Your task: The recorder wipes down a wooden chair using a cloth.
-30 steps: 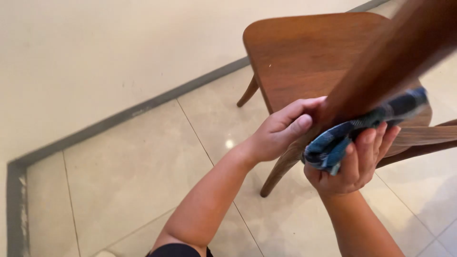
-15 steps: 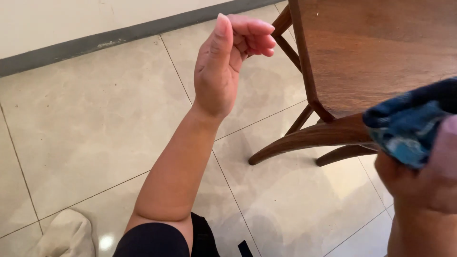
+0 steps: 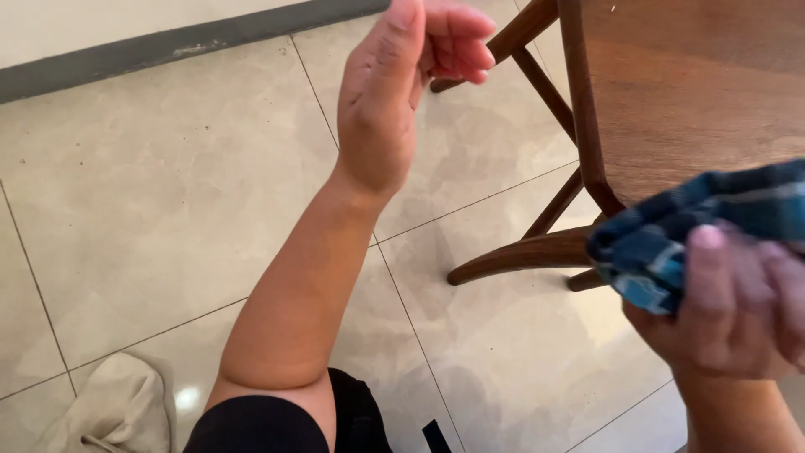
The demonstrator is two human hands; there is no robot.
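My left hand [image 3: 402, 84] is raised in the air at the top middle, fingers loosely curled, holding nothing and touching nothing. It hovers just left of a brown wooden chair [image 3: 671, 92] that fills the upper right. My right hand [image 3: 738, 310] at the right edge grips a bunched blue and dark checked cloth [image 3: 671, 243], held close to the chair's seat edge and a curved lower rail.
Pale glossy floor tiles [image 3: 168, 210] with thin grout lines run under everything. A dark grey skirting strip [image 3: 193, 42] lines the wall at the top left. A beige crumpled cloth [image 3: 117, 411] lies on the floor at the bottom left.
My left hand let go of the chair and rose away from it, now held free. The view swung down and closer to the chair's legs. My right hand still holds the cloth.
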